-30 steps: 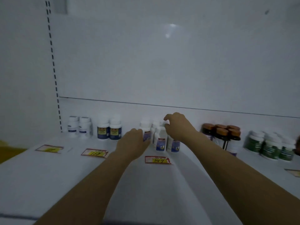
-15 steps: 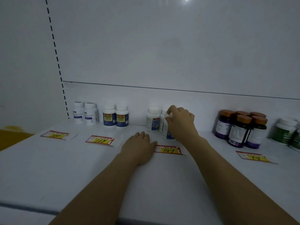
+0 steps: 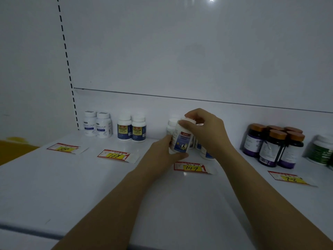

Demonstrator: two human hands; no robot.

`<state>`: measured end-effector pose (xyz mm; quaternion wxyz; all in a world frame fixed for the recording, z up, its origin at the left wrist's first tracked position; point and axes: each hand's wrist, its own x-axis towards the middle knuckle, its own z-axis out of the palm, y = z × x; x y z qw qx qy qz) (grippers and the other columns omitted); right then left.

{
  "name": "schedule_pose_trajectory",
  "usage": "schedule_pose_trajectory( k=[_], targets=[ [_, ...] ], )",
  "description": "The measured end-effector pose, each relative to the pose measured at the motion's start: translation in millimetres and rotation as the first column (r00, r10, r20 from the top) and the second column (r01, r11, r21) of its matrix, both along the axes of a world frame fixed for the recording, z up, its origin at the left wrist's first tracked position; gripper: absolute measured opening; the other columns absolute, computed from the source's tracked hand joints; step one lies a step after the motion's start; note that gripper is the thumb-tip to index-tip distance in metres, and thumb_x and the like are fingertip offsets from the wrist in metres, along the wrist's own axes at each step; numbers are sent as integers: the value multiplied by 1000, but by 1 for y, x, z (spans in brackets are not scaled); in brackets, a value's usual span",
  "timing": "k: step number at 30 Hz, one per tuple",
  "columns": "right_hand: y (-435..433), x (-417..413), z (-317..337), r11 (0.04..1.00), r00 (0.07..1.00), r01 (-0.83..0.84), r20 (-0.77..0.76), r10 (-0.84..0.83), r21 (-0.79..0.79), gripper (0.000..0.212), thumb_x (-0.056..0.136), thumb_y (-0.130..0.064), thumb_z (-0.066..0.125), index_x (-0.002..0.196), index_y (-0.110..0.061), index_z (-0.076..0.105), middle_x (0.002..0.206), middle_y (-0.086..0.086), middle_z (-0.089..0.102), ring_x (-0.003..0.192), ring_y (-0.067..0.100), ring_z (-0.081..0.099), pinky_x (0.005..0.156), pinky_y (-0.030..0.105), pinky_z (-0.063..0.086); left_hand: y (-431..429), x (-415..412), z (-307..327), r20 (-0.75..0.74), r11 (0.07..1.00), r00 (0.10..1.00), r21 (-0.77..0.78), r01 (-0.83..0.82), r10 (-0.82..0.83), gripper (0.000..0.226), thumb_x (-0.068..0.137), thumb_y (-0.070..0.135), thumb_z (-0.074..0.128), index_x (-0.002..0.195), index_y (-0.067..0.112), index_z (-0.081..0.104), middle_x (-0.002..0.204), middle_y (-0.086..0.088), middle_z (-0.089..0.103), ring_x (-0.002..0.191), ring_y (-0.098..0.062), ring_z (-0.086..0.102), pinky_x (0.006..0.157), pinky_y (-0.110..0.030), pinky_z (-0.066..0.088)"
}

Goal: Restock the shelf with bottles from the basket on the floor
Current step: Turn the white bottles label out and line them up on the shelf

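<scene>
**Both hands on one white bottle at the middle of the shelf**

We see a smooth white shelf point(image 3: 86, 188) with a faint sheen, backed by a plain matte panel point(image 3: 180, 51). A line of dark slots point(image 3: 67, 60) runs down the panel's left edge.

Just behind the price tag marked 147 point(image 3: 191, 167), a white bottle point(image 3: 181, 139) is held in both hands. It is a rounded plastic cylinder with a white cap and a glossy label that is blue at the bottom, and it leans slightly to the right. The left hand point(image 3: 160, 156) grips its lower body, with the thumb curled across the front near the base. The right hand point(image 3: 209, 136) comes from above, its fingers curled closely over the cap and shoulder. We cannot tell whether the base touches the shelf.

More bottles of the same kind point(image 3: 205, 153) stand upright close behind and beside it, partly hidden by the hands.

To the left, against the back, two white bottles with pale blue print point(image 3: 97, 124) stand touching. Next to them is a pair with dark blue and yellow labels point(image 3: 131, 129).

To the right is a tight cluster of dark, glossy bottles with copper-coloured caps point(image 3: 273, 147). Beyond it, at the frame's edge, is a white-capped bottle with a green label point(image 3: 322, 150).

Three more flat paper tags, red-edged with yellow patches, lie along the shelf: one at far left point(image 3: 63, 148), one reading 168 point(image 3: 115, 155) and one at right point(image 3: 290, 178).
</scene>
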<state>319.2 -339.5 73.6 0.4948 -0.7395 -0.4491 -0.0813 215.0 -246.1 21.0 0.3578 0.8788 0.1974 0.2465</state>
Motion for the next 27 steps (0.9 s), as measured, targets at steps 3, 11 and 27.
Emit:
schedule_pose_trajectory(
  k=[3,11,27],
  targets=[
    [-5,4,-1,999,997,-51,-63,52,12,16,90,-39,58,96,-26,65,93,-11,64,85,3,60,64,9,43,1,0,4,12,988,996,-120,94,-93,40,79,38,71,114,31,52,107,16,60,90,3,56,73,-8,41],
    [-9,14,-6,991,972,-136,-192,135,9,15,93,-40,52,98,-33,64,98,-7,70,88,10,66,78,26,54,0,-2,8,90,954,979,-226,197,-181,26,77,35,73,99,34,59,95,16,67,92,1,63,75,-10,46],
    [-12,10,-4,986,950,-148,-267,164,77,31,91,-45,54,113,-26,64,107,-1,69,94,14,67,85,34,55,-1,-5,10,193,970,967,-142,198,-169,27,69,34,79,89,35,59,82,19,65,77,5,64,62,-3,47]
  ],
)
